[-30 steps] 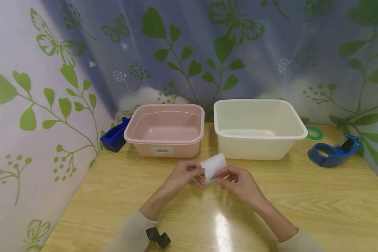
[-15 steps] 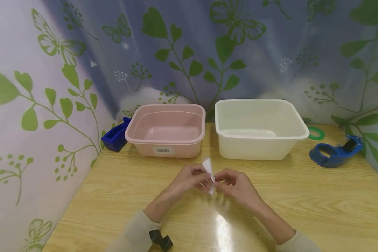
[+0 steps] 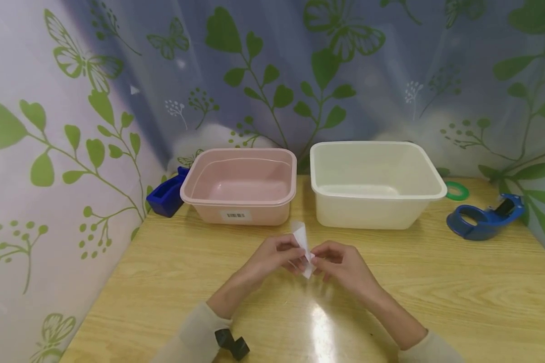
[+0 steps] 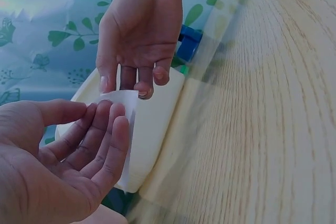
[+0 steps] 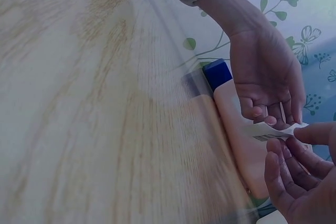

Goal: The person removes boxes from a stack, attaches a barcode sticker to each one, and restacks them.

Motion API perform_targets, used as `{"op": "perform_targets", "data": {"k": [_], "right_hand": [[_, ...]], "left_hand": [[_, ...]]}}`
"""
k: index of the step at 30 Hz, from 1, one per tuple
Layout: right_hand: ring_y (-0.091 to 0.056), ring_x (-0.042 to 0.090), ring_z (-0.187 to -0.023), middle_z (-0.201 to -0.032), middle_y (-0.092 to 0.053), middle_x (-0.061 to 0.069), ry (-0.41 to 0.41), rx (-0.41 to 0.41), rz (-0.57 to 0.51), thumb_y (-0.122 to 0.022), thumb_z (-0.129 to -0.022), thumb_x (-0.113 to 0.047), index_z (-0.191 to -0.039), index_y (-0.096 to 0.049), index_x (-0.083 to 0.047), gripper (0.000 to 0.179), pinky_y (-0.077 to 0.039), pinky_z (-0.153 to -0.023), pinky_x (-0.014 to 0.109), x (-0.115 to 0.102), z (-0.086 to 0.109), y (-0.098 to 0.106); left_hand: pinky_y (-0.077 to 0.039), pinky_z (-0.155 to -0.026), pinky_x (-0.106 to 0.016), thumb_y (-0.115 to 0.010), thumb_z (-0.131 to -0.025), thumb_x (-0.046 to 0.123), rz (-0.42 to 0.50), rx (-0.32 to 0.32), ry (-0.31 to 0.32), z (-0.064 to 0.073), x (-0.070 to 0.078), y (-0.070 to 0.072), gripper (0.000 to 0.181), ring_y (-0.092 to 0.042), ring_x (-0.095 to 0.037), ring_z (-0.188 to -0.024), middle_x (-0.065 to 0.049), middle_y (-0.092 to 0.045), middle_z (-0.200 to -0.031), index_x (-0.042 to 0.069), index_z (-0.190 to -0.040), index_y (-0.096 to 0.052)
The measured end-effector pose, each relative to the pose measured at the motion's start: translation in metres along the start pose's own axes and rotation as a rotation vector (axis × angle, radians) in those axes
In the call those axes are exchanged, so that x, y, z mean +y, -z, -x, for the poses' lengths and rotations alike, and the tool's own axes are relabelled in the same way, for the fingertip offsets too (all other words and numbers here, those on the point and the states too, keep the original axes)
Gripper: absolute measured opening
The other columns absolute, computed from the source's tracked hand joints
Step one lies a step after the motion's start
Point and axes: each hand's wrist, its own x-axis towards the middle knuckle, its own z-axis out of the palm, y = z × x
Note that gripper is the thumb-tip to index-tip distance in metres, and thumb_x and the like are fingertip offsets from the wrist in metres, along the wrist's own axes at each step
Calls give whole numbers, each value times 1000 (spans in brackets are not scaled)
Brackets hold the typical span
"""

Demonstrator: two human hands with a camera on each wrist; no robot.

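Note:
A small white piece of paper (image 3: 300, 234) is held between both hands over the middle of the table, seen nearly edge-on in the head view. My left hand (image 3: 272, 257) pinches it from the left, thumb against fingers. My right hand (image 3: 345, 264) pinches its right side with thumb and index finger, the other fingers loosely curled. In the right wrist view the paper (image 5: 265, 131) is bent and shows dark printing at one end. The left wrist view has the paper's (image 4: 128, 98) plain white face and top corner beyond the left fingertips.
Behind the hands stand a pink basin (image 3: 238, 204) with a barcode sticker and a white basin (image 3: 368, 212). A blue tape dispenser (image 3: 474, 224) and green tape roll (image 3: 457, 191) lie at right. A blue box-like holder (image 3: 165, 197) sits left, by the patterned curtain (image 3: 272, 65).
The paper has turned from showing its broad curved face to standing nearly edge-on. Both hands have shifted slightly, keeping their pinch. Over the last half second it has moved only a little.

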Motion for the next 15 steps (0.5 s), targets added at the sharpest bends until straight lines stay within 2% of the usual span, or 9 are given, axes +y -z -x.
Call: {"op": "perform_targets", "data": {"k": [6, 15], "right_hand": [[-71, 34, -86, -98, -74, 13, -14, 27, -14, -71, -98, -10, -105, -69, 2, 13, -61, -68, 38, 0, 0, 1], [-71, 31, -85, -100, -73, 16, -44, 66, -52, -72, -97, -9, -106, -67, 5, 18, -61, -68, 37, 0, 1, 6]], "left_hand": [[-63, -79, -41, -65, -101, 11, 1, 0, 1, 0, 1, 0, 23, -71, -15, -79, -12, -75, -92, -10, -112, -65], [-62, -84, -50, -64, -102, 12, -20, 4, -7, 3, 6, 4, 25, -72, -20, -84, -14, -74, -97, -10, -114, -64]]}}
